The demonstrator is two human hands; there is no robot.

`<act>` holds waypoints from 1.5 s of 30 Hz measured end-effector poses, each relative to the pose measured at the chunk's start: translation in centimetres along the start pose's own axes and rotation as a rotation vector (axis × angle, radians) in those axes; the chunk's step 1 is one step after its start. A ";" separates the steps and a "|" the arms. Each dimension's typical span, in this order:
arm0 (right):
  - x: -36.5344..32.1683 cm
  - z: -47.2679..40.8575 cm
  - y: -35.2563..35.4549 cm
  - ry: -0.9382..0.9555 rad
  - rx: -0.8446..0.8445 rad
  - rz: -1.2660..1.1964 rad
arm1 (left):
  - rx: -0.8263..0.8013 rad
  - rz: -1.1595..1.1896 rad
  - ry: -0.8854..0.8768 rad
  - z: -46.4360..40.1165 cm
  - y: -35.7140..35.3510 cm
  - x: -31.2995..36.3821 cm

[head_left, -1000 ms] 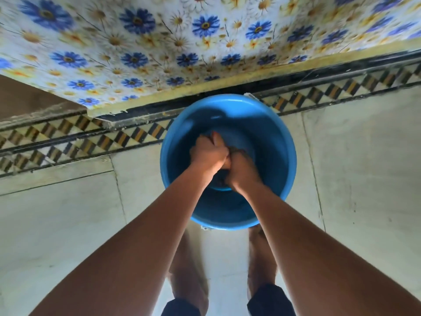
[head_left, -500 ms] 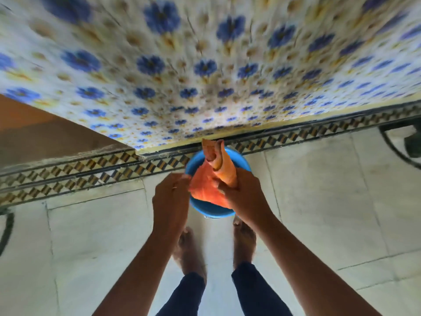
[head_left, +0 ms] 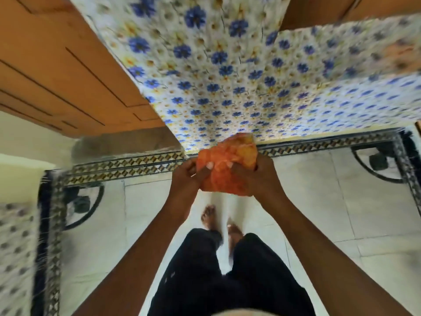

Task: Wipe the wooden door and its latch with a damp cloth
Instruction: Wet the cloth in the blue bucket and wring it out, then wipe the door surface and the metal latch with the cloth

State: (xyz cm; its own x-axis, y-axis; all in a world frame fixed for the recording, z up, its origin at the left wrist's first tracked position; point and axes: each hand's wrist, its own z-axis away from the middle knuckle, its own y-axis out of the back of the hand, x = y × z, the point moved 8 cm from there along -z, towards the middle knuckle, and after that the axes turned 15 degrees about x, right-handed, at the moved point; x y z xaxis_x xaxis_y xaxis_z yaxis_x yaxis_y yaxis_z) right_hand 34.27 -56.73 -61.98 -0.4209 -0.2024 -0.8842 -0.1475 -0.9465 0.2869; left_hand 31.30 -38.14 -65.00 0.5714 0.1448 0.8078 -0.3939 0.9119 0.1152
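An orange cloth point(head_left: 224, 169), bunched and wet-looking, hangs in front of me at waist height. My left hand point(head_left: 186, 176) grips its left side and my right hand point(head_left: 259, 176) grips its right side, fingers curled into the fabric. A wooden door point(head_left: 52, 71) with recessed panels fills the upper left of the head view, apart from my hands. No latch shows in this frame. The blue bucket is out of sight.
A wall of blue-flower tiles point(head_left: 227, 76) stands straight ahead, with more wood point(head_left: 319, 10) at the top right. A patterned tile border point(head_left: 127, 166) runs along the pale floor point(head_left: 341, 201). My bare feet point(head_left: 221, 222) stand below the cloth.
My hands lifted the orange cloth out of the blue bucket and I stood up. The bucket dropped out of view, the door came into view at upper left, and both hands now hold the cloth.
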 end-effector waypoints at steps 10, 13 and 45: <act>-8.8 8.5 -1.5 0.041 -0.035 -0.148 | 0.105 0.124 -0.258 9.5 8.3 7.6; -10.5 8.6 -4.0 -0.003 -0.054 -0.212 | 0.171 0.178 -0.288 9.0 11.1 9.6; -43.8 -0.6 -33.7 0.294 0.736 -0.663 | 0.296 -0.583 -1.680 -18.4 31.0 56.1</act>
State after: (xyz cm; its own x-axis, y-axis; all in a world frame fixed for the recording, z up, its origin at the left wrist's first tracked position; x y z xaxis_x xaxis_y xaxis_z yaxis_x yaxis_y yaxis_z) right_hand 58.24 -16.08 -33.11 0.1656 0.1567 -0.9737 -0.8229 -0.5222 -0.2240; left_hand 64.37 5.34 -26.80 -0.5206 -0.8102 0.2693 -0.6396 0.5790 0.5056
